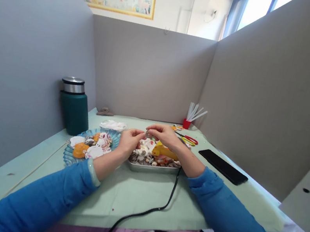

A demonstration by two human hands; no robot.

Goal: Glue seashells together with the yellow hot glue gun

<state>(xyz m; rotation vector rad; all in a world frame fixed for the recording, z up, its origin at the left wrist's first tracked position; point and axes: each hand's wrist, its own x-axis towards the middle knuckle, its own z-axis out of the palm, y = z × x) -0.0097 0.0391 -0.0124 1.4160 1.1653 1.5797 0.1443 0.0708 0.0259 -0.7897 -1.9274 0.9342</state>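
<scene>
My left hand (131,141) and my right hand (165,135) meet above a metal tray (153,169). Between their pinched fingertips is a small greyish piece (148,134) that looks like a shell; its exact kind is too small to tell. White and brown shells (143,151) fill the tray. A yellow glue gun (165,151) lies across them, partly behind my right wrist. Left of my left hand stands a blue scalloped plate (69,156) with orange, white and spotted shells (95,145) on it.
A black cord (154,210) runs from the tray to the front edge. On the right lie a black phone (223,167) and red-and-yellow-handled scissors (189,140). A red cup (187,124) holds white sticks. A green bottle (74,112) stands left; grey partitions (150,71) surround the table.
</scene>
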